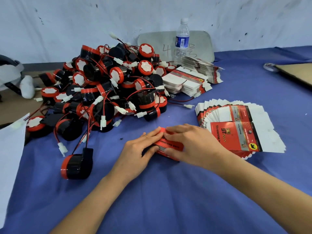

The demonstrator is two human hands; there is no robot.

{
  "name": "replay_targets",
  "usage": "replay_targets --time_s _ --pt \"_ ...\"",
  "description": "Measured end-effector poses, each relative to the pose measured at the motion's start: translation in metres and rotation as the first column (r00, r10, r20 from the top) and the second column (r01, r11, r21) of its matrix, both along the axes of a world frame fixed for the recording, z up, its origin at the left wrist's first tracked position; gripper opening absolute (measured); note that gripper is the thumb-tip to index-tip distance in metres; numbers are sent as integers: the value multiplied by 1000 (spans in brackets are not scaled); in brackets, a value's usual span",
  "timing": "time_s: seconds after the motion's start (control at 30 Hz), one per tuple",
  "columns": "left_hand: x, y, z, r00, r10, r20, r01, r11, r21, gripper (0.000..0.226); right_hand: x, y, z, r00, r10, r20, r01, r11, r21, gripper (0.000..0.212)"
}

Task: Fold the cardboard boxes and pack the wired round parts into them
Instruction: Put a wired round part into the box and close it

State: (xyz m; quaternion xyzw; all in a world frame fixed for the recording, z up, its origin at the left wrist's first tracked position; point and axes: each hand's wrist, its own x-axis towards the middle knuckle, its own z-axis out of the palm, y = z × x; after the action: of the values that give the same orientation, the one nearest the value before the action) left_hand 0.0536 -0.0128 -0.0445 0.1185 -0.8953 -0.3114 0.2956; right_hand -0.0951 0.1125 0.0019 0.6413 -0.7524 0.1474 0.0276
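I am at the folding step: my left hand [141, 149] and right hand [190, 144] have their grip around one red cardboard box [170, 145] lying on the table [168, 191]. Next, I judge, a wired round part [76, 166] must go inside.

A box [170, 145] lay on the table [168, 191], held between the left hand [140, 149] and the right hand [190, 142]. A heap [109, 85] of parts sat behind and left of it. One part [76, 166] lay apart, before the heap, left of the hands. Just right of the box lay a fan [236, 125] of flat boxes. More stacks [187, 81] lay behind the fan, right of the heap. A bottle [182, 39] stood behind them, before a board [202, 46] leaning on the wall [152, 14].
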Motion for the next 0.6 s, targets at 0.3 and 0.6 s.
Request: replay_targets --time_s 0.3,0.6 --pt "5 -1 2 982 126 -144 -104 983 149 22 -3 -3 -7 923 -97 372 49 990 135 58" --pt "11 12 12 999 -30 -46 37 987 156 50 21 33 -28 579 138 803 208 928 -309 43"
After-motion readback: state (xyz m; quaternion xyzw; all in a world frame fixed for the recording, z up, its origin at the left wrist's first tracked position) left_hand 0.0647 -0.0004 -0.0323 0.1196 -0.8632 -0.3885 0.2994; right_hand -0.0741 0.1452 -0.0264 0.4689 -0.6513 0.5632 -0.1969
